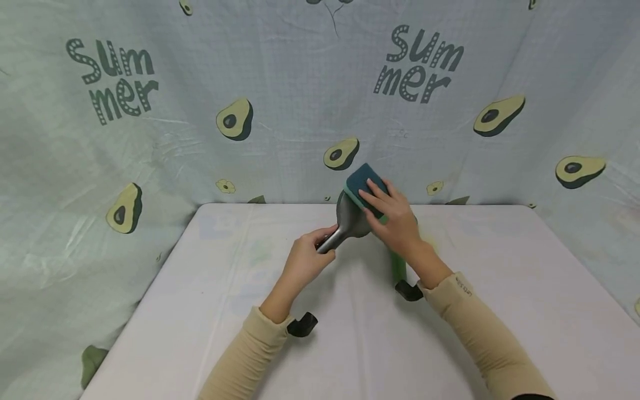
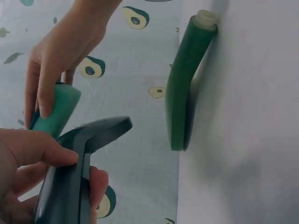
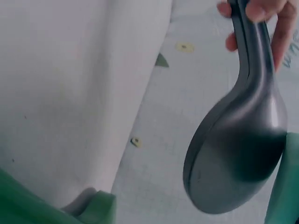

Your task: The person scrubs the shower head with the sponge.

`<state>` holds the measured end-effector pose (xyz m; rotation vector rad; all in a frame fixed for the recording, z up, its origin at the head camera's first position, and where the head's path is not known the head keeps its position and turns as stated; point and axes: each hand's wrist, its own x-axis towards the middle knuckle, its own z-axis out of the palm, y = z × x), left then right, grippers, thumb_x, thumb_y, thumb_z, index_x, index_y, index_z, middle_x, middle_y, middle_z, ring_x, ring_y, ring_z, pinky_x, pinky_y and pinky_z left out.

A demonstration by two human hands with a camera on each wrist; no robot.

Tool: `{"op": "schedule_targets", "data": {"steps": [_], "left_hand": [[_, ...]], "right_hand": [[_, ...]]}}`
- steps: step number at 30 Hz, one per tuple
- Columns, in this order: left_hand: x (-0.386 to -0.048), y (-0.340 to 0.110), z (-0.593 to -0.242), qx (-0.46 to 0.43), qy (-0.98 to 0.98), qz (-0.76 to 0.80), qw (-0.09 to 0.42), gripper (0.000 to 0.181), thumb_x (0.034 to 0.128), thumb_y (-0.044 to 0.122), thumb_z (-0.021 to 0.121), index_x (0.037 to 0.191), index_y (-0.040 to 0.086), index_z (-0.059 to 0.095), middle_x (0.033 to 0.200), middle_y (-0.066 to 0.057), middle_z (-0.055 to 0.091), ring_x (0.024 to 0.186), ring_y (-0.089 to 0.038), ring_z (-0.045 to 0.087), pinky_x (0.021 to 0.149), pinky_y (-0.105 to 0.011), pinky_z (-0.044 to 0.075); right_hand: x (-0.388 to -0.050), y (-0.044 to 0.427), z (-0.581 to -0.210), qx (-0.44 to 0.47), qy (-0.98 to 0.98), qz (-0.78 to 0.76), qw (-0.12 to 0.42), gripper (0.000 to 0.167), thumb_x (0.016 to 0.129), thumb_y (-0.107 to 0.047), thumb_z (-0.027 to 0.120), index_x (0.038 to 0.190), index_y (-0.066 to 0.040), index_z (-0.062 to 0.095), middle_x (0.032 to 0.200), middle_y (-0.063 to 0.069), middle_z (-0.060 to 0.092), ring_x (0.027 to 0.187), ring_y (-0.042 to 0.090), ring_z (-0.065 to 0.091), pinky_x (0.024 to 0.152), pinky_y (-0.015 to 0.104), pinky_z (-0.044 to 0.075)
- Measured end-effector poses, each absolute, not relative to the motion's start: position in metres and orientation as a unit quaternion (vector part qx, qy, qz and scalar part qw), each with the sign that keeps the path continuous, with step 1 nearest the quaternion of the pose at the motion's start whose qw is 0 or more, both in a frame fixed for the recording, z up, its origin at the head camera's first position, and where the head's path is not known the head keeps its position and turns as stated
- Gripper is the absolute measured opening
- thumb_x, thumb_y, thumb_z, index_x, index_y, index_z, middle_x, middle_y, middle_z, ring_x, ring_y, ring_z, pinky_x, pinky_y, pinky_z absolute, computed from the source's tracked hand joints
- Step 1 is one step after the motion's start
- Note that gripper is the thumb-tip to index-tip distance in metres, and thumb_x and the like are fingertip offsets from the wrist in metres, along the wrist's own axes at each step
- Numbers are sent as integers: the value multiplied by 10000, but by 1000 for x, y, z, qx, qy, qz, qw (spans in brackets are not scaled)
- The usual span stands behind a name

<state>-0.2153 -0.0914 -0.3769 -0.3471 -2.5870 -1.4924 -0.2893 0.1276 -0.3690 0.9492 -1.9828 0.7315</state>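
We take the grey shower head [image 1: 352, 219] as the reference; it is raised above the worktop [image 1: 280, 355], head end up and away from the person. At far left of the grey shower head we see the curtain [image 1: 175, 150], printed with avocados; it also extends behind it and to its right. Below and to its left is the left sleeve [image 1: 245, 358]. At its lower end we find the left hand [image 1: 310, 258], fingers and thumb wrapped round the handle. Against its head end, upper right, we locate the sponge [image 1: 366, 189], apparently in contact. Directly right of it, the right hand [image 1: 395, 219] grasps the sponge. Lower right of it, the green shower head [image 2: 180, 93] rests on the worktop, partly covered by the right arm. Farther right we note the right sleeve [image 1: 485, 339].
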Motion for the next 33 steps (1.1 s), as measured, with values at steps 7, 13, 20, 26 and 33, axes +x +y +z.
{"op": "schedule_targets", "data": {"steps": [7, 13, 20, 26, 33], "left_hand": [[-216, -89, -384, -115, -901, -403, 115, 499, 883, -28, 676, 1367, 97, 674, 1194, -161, 723, 627, -178, 564, 575, -308, 430], [-214, -86, -386, -104, -909, -378, 138, 507, 879, -32, 700, 1359, 133, 688, 1177, -160, 729, 593, -176, 564, 513, -295, 424], [-213, -85, -387, -95, -919, -358, 138, 559, 857, -37, 725, 1362, 201, 691, 1212, -152, 718, 652, -199, 589, 512, -291, 417], [-213, -85, -386, -114, -922, -334, 159, 510, 862, -42, 730, 1335, 147, 707, 1159, -150, 737, 715, -218, 652, 563, -326, 460], [-211, -85, -383, -101, -918, -352, 155, 546, 858, -36, 723, 1350, 200, 700, 1208, -151, 721, 667, -210, 601, 487, -284, 403]], "right_hand": [[-277, 109, -370, 484, -740, 176, 432, 465, 788, -28, 849, 1240, -49, 744, 1349, 193, 641, 1326, 506, 491, 1009, 649, 434], [-278, 111, -365, 470, -743, 168, 445, 441, 787, -23, 854, 1216, -56, 758, 1329, 180, 657, 1311, 500, 508, 991, 639, 450], [-280, 119, -360, 414, -762, 221, 446, 411, 804, 35, 814, 1207, -16, 751, 1322, 223, 646, 1304, 537, 490, 943, 682, 441], [-270, 107, -366, 481, -741, 189, 429, 412, 804, -12, 829, 1208, -56, 763, 1323, 185, 659, 1309, 509, 503, 996, 642, 439], [-287, 120, -361, 378, -764, 333, 404, 389, 867, 24, 776, 1251, 25, 715, 1367, 238, 606, 1372, 488, 449, 1047, 647, 407]]}}
